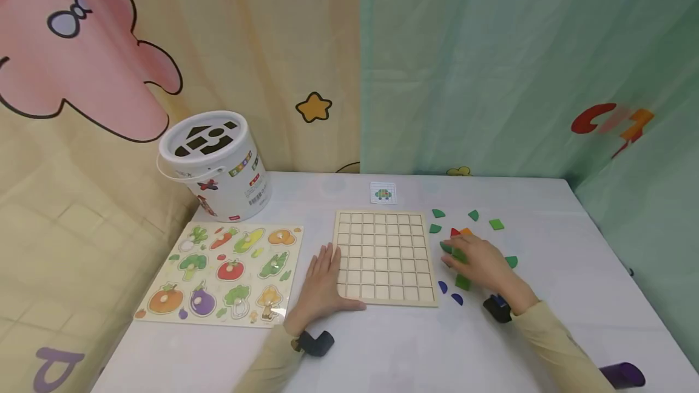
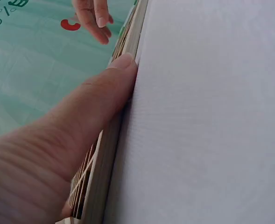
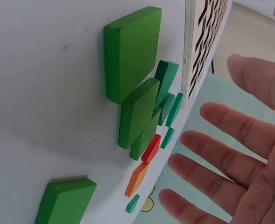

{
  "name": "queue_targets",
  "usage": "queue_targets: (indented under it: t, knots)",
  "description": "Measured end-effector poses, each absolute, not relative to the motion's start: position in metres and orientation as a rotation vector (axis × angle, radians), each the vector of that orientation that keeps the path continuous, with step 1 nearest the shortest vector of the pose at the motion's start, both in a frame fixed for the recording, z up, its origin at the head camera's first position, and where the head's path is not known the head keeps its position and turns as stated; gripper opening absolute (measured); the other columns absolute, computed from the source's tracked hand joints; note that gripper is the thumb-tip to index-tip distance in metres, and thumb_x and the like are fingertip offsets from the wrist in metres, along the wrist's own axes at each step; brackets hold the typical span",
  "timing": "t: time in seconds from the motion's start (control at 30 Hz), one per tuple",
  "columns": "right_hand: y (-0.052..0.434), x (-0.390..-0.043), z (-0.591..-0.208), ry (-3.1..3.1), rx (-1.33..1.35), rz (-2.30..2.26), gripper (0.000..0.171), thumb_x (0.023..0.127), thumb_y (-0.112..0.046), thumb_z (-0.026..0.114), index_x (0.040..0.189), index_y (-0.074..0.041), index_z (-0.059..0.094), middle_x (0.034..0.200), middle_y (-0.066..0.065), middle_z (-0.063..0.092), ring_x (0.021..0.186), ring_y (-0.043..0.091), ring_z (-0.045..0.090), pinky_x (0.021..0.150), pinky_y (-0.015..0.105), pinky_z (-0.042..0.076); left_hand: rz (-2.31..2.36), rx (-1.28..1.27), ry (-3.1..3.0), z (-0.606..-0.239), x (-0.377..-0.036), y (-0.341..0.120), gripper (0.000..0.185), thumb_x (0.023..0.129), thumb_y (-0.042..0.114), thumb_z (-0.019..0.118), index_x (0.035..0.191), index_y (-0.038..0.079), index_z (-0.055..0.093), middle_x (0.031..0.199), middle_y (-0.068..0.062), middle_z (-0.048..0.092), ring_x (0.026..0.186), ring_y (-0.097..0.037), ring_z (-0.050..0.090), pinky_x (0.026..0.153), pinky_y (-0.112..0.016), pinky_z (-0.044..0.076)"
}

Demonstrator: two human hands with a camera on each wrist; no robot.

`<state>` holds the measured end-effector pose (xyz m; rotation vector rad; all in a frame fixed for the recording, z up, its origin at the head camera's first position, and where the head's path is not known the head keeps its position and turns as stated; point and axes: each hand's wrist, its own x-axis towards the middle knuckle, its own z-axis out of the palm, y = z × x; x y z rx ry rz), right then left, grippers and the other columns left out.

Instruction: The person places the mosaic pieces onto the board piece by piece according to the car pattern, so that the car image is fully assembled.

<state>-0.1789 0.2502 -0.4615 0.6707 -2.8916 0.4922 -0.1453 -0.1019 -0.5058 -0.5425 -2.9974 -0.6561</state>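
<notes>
A gridded wooden board (image 1: 382, 256) lies flat in the middle of the desk (image 1: 404, 350). The left hand (image 1: 322, 287) rests at its near left corner, fingers laid along the left edge and thumb stretched along the near edge; its grip is wide, bracing the board from outside.

Right of the board, the right hand (image 1: 480, 259) hovers over a scatter of flat pieces. Its grip is wide too, the fingers spread and nearly straight in the right wrist view, with a gap between them and the pieces.

Two dark green quarter-round pieces (image 1: 438, 213) sit just beside the board's far right edge. A red piece (image 1: 455, 233) and an orange piece (image 1: 466, 231) lie together at the far side of the right hand, a green square (image 1: 463, 282) at its near side. Two blue half-rounds (image 1: 457, 299) lie nearer still, and another green square (image 1: 496, 224) sits farther right.

A small picture card (image 1: 383, 193) lies beyond the board. To the left is a vegetable puzzle (image 1: 296, 244), and at its far side a white bucket (image 1: 235, 184) stands with shaped holes in its lid.
</notes>
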Motion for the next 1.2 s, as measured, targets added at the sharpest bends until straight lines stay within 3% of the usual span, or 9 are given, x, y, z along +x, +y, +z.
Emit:
queue_targets:
  t: [0.2,0.5,0.87,1.2]
  knots:
    - [0.252,-0.189,-0.457,-2.933,0.572,0.544,0.033,0.086,-0.023,0.072,0.109,0.0,0.068,0.102,0.014,0.066,0.09,0.031,0.062,0.071,0.046,0.054,-0.687,-0.514,-2.949,-0.51,-0.146,-0.102,0.132,0.054,0.072,0.076,0.147,-0.006,0.024,0.152,-0.025,0.017,0.141,-0.036,0.01,0.114,-0.047,0.008]
    - [0.264,-0.206,-0.457,-2.999,0.4,0.697,0.014,0.088,-0.015,0.068,0.095,-0.003,0.071,0.093,0.011,0.065,0.087,0.031,0.06,0.074,0.048,0.051,-0.652,-0.515,-2.926,-0.514,-0.148,-0.102,0.132,0.055,0.076,0.073,0.148,-0.004,0.023,0.153,-0.023,0.018,0.142,-0.034,0.011,0.114,-0.045,0.007]
    - [0.259,-0.211,-0.46,-3.065,0.461,0.712,0.019,0.08,-0.015,0.077,0.092,-0.001,0.071,0.082,0.004,0.061,0.075,0.022,0.053,0.066,0.04,0.048,-0.652,-0.523,-2.924,-0.517,-0.149,-0.104,0.13,0.057,0.078,0.069,0.149,-0.001,0.023,0.154,-0.02,0.018,0.142,-0.032,0.01,0.114,-0.044,0.007]
    - [0.256,-0.222,-0.464,-3.125,0.397,0.848,0.017,0.08,-0.012,0.076,0.087,-0.003,0.062,0.083,0.006,0.06,0.074,0.023,0.054,0.066,0.04,0.048,-0.634,-0.508,-2.917,-0.517,-0.148,-0.103,0.128,0.057,0.078,0.069,0.149,0.001,0.024,0.153,-0.019,0.02,0.142,-0.031,0.012,0.114,-0.043,0.008]
